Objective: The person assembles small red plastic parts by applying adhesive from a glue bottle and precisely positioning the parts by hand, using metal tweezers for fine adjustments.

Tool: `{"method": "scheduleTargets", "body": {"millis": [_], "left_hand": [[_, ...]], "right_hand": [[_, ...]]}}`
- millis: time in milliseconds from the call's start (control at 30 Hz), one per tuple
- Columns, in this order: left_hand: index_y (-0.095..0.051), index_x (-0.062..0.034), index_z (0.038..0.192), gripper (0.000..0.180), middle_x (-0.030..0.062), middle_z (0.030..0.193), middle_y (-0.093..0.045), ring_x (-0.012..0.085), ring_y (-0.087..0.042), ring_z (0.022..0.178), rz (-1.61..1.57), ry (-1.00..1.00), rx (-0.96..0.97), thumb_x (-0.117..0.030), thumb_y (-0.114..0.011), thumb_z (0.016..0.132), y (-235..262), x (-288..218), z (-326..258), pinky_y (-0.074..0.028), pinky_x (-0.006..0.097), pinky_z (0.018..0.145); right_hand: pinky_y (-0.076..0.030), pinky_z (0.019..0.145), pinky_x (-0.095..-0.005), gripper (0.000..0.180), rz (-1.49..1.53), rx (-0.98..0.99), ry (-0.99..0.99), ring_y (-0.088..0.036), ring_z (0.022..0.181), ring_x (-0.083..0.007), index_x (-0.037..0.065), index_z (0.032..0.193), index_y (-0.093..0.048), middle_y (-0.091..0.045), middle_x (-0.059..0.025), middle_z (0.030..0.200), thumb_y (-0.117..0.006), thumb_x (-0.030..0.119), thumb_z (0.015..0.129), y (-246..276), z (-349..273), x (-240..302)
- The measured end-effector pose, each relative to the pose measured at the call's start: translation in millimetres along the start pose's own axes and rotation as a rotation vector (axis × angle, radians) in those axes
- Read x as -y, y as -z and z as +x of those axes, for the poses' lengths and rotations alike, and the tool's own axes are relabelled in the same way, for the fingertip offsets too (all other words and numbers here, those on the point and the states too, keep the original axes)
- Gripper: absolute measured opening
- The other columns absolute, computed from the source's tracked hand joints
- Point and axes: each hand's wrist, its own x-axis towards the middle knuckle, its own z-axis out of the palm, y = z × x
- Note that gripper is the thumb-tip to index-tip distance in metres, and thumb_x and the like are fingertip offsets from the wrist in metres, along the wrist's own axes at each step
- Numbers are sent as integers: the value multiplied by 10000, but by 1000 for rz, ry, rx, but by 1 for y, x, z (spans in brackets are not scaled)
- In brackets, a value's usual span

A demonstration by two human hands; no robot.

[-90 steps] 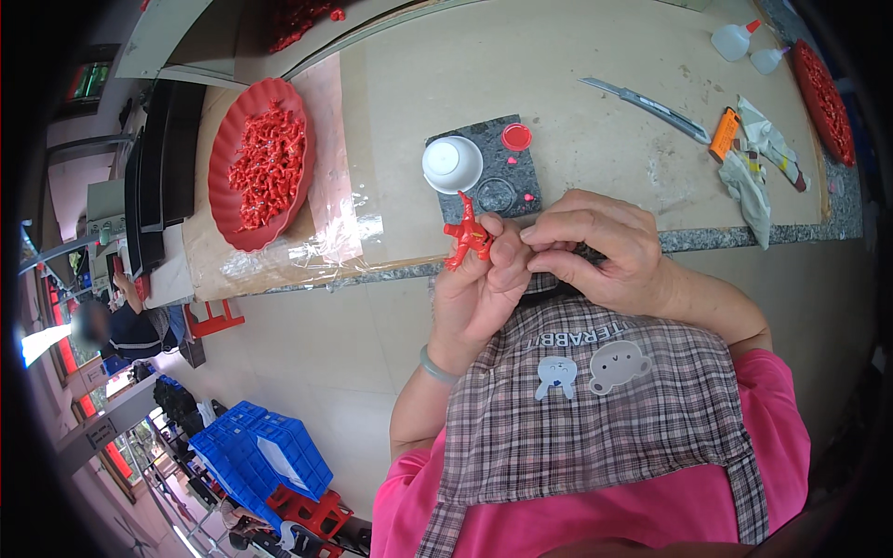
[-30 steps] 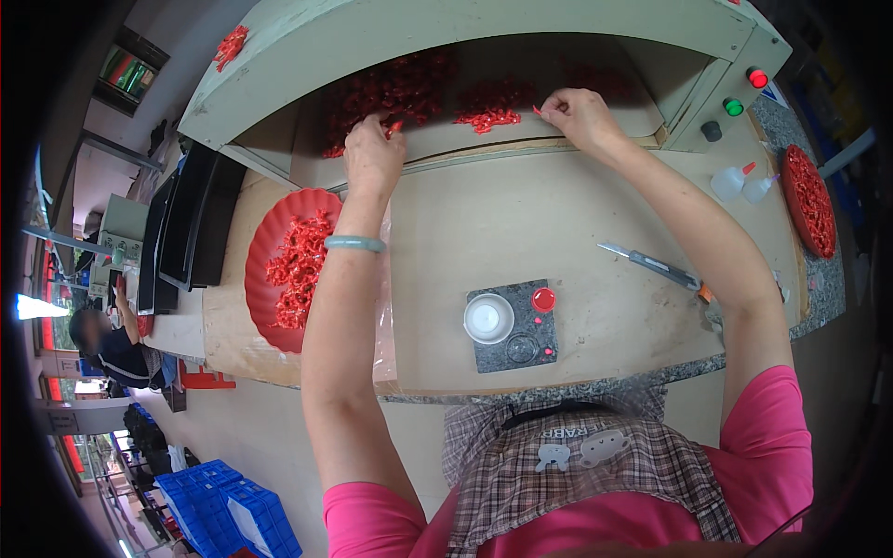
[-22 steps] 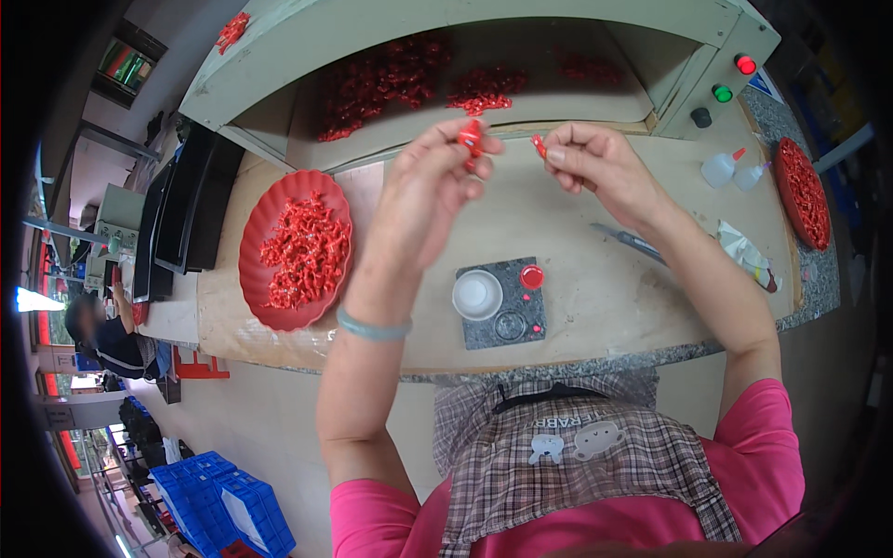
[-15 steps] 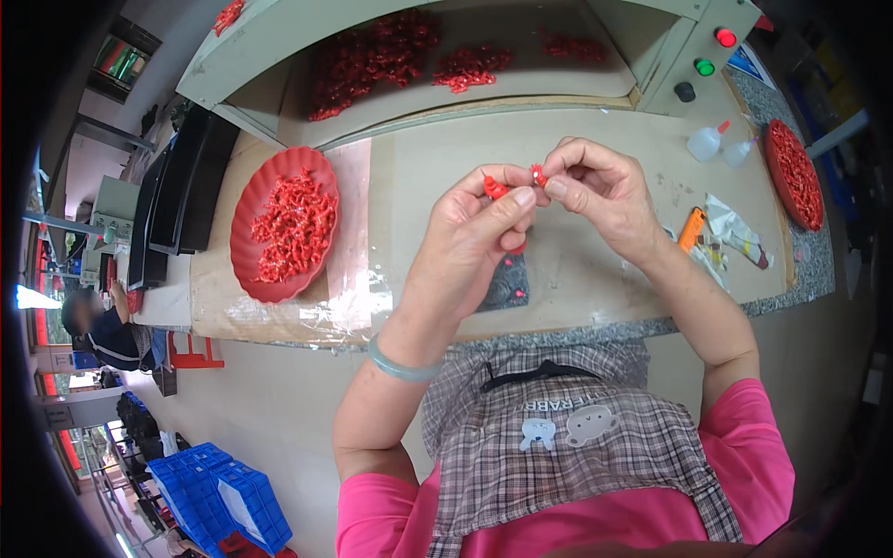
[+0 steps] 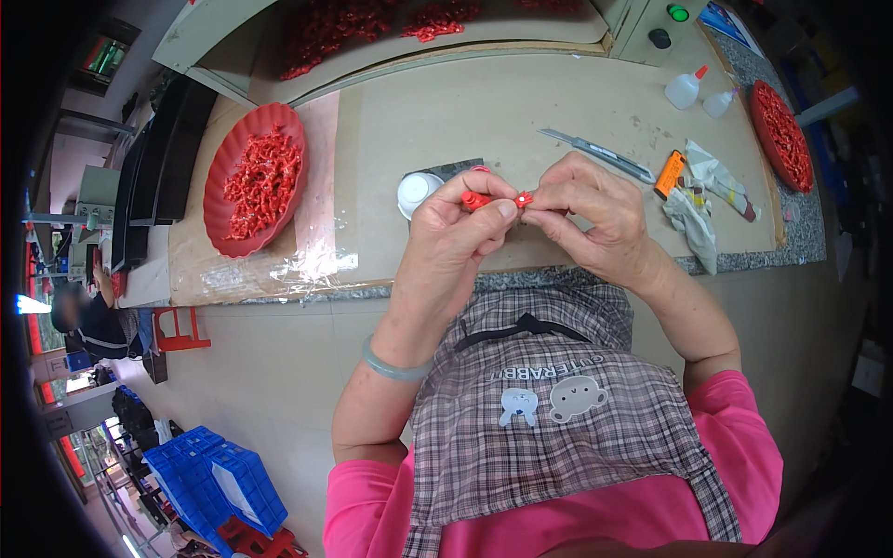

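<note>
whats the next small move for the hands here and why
Probably press the two red parts together: the left hand pinches one red part, the right hand pinches a smaller red part, and they sit almost tip to tip above the table edge.

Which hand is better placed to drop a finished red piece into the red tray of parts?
Left, probably. The left hand pinches a red piece and sits nearer the red tray on the person's left; the right hand is farther.

I am holding small red plastic parts [image 5: 476, 199] in my fingers. A red oval tray [image 5: 223, 200] is carrying more red pieces [image 5: 263, 177]. I am wearing a pink shirt [image 5: 595, 521], a grey checked apron [image 5: 549, 418] and a pale green bangle [image 5: 395, 369]. Blue crates [image 5: 219, 484] are standing below.
</note>
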Motion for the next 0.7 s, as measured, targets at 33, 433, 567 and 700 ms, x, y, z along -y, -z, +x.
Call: {"method": "scheduleTargets", "body": {"millis": [33,433,567,700], "left_hand": [[-600,-11,991,95,30,840,-601,36,-359,606,7,11,-2,-35,-606,899,1,1,-2,-275,183,520],[-615,-23,949,79,47,820,-611,31,-396,596,-14,91,22,-97,-603,923,7,8,-11,-303,187,524],[-616,-25,941,91,44,812,-620,32,-406,594,-38,108,25,-113,-595,936,10,10,-11,-305,184,519],[-621,-25,938,117,40,787,-625,33,-421,594,-32,141,-6,-137,-588,950,13,10,-10,-300,183,500]], "right_hand": [[-476,548,-282,130,1,3,-5,-595,652,-165,29,855,-671,-592,-75,776,-741,12,747,1,-2,1],[-516,568,-281,220,61,53,-14,-648,721,-178,24,963,-661,-649,-84,862,-735,22,756,-2,-10,2],[-526,596,-302,196,47,23,16,-656,750,-209,21,943,-669,-649,-86,857,-726,15,756,-5,-7,2],[-525,598,-305,176,18,92,107,-652,723,-221,5,921,-672,-643,-86,826,-722,12,752,-3,-8,-5]]}}
